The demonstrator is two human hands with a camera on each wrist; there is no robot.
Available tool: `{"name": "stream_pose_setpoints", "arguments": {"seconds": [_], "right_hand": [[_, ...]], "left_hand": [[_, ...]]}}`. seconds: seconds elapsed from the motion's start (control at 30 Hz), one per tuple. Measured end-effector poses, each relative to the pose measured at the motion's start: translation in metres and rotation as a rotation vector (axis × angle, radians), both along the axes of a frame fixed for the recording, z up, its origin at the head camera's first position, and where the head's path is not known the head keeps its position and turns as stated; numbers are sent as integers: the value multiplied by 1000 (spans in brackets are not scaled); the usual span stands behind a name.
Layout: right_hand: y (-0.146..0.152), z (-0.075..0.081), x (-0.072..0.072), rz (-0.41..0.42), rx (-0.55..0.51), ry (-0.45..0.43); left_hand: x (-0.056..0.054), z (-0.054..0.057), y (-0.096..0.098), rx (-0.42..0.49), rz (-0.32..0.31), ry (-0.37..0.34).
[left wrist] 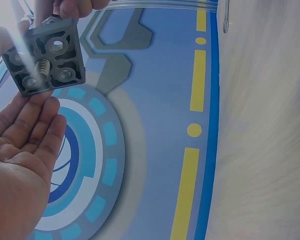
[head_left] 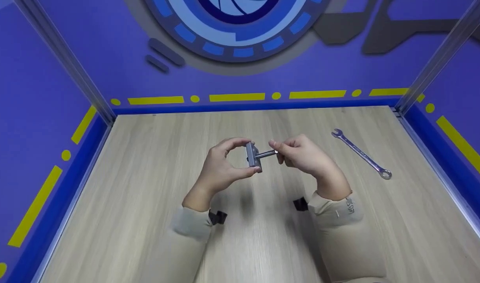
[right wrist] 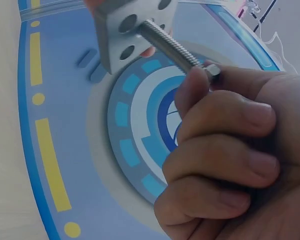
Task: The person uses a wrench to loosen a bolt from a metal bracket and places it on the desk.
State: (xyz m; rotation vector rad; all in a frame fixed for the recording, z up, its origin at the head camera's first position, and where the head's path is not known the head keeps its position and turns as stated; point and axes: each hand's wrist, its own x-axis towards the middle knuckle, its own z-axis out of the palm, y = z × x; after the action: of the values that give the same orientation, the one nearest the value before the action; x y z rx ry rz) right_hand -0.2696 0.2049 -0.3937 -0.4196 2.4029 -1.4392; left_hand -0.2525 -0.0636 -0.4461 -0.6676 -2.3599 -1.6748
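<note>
A square grey metal plate (head_left: pixel 252 154) with several holes is pinched at its edges between the thumb and fingers of my left hand (head_left: pixel 221 165). Its ribbed back (left wrist: pixel 45 57) faces the left wrist view, where a threaded end shows near the middle. A long hex-head bolt (right wrist: pixel 175 45) passes into the plate and sticks out to the right. My right hand (head_left: pixel 301 154) pinches the bolt's head between thumb and index finger; the other fingers are curled in toward the palm. Both hands are raised over the table.
A combination wrench (head_left: pixel 361 152) lies slantwise on the wooden table (head_left: pixel 145 165), to the right of the hands. Blue panels (head_left: pixel 240 84) with yellow marks stand at the back and sides, joined by metal corner posts (head_left: pixel 440 55). Black straps hang at both wrists.
</note>
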Motion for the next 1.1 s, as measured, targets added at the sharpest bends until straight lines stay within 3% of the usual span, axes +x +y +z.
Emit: {"name": "stream_pose_setpoints", "arguments": {"seconds": [0.13,0.33,0.6,0.77,0.97,1.1], "right_hand": [[1,2,1,-1,1,67],[2,2,2,-9,-82,180],[0,-1,2,-1,-131,236],[1,0,1,3,-125,183],[0,0,-1,-72,-15,65],[-2,0,0,-49,-35,-16]], "left_hand": [[0,0,0,-4,6,-9],[-1,0,-1,14,9,-16],[-1,1,-1,18,12,-23],[-1,2,-1,18,12,-23],[0,2,-1,16,11,-20],[0,1,0,11,12,-16]]}}
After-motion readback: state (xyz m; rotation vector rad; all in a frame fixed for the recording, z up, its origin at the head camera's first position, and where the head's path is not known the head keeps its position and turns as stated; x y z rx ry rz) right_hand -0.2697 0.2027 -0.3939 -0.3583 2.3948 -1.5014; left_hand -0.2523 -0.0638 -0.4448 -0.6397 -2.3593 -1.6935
